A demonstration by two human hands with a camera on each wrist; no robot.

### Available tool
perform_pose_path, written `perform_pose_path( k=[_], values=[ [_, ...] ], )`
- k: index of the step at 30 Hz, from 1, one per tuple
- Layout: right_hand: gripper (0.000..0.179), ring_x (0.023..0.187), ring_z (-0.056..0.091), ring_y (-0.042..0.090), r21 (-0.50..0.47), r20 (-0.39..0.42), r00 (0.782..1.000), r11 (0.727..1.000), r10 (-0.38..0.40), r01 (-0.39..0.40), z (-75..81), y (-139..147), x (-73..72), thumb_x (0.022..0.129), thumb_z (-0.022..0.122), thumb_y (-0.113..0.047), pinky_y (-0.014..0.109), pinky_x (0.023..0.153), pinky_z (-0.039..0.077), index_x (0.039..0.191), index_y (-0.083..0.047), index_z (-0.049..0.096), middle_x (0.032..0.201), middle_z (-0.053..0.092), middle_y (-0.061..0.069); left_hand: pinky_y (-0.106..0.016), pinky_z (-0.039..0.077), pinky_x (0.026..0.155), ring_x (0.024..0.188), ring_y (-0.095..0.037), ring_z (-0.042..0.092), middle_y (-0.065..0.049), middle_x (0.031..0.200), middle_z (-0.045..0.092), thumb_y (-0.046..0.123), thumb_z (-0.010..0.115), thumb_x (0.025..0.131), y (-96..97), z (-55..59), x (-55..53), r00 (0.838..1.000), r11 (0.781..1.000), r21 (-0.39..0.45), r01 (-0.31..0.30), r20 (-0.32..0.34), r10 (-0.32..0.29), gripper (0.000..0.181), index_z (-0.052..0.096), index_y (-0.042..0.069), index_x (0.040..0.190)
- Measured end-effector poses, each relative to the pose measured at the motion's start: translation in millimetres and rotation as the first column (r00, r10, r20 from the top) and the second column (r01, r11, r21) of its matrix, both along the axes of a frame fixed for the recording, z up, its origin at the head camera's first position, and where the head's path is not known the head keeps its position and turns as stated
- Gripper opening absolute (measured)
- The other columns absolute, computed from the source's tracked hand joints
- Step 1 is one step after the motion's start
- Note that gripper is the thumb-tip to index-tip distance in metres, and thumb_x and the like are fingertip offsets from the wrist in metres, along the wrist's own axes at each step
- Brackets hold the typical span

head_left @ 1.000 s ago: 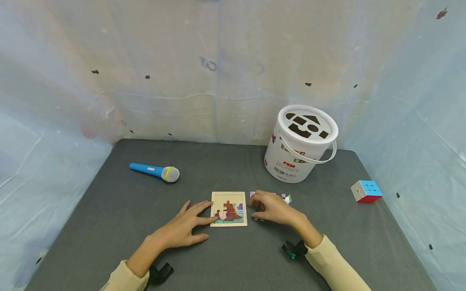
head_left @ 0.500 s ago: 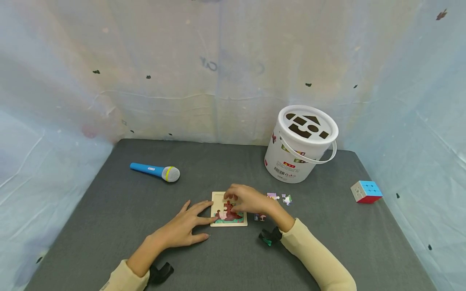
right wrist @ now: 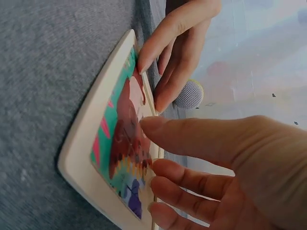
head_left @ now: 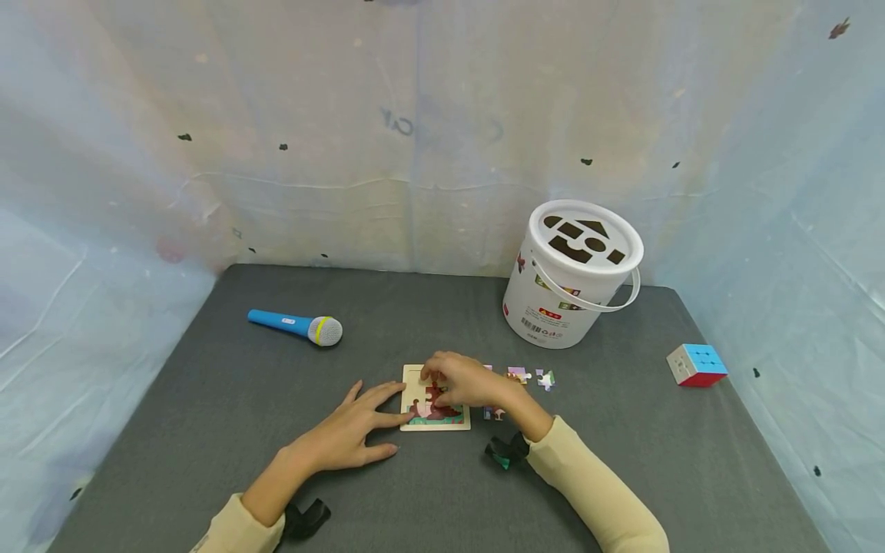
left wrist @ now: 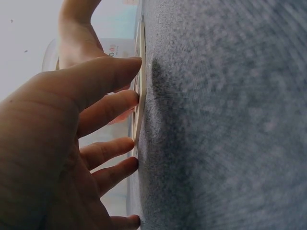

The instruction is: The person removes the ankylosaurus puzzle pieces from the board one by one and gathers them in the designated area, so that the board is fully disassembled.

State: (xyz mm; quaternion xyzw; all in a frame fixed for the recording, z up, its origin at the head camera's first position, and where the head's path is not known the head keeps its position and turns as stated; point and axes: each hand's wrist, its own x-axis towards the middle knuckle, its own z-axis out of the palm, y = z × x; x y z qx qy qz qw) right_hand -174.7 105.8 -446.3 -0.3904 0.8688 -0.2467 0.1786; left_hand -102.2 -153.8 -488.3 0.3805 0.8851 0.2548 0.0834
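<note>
A small wooden jigsaw board (head_left: 412, 374) with a reddish-brown dinosaur picture lies on the grey table. My left hand (head_left: 350, 432) is spread at its left side, fingertips resting on the frame and the picture's lower left. Over the upper right of the board, my right hand (head_left: 466, 382) bends its thumb and fingers down, pinching a puzzle piece that is mostly hidden. In the right wrist view the thumb (right wrist: 184, 136) touches the dinosaur picture (right wrist: 127, 124), the other fingertips close beside it. Loose puzzle pieces (head_left: 518, 375) lie right of the board.
A blue toy microphone (head_left: 293, 326) lies at the back left. At the back right stands a white bucket (head_left: 567, 276) with shape holes in its lid. A puzzle cube (head_left: 697, 365) sits near the right edge. Pale plastic sheeting (head_left: 415, 153) surrounds the table.
My right hand has moved left from the loose pieces onto the board, then shifted slightly further left. My left hand has stayed in place at the board.
</note>
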Motion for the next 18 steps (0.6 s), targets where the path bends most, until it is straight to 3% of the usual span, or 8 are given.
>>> perform_pose_path(
  k=[18],
  values=[
    [0.034,0.089,0.055,0.018,-0.004,-0.051,0.999,1.0,-0.001,0.0,-5.3,1.4,1.9,0.083,0.082,-0.008,0.027,0.075,0.048,0.114,-0.009,0.067,0.101,0.058,0.004,-0.077,0.014,0.107,0.147,-0.032,0.027,-0.011,0.16,0.032,0.04,0.071,0.093,0.4,0.9,0.9,1.0,1.0,-0.002,-0.006,-0.001,0.006,0.053,0.058,0.025,0.143]
  ],
)
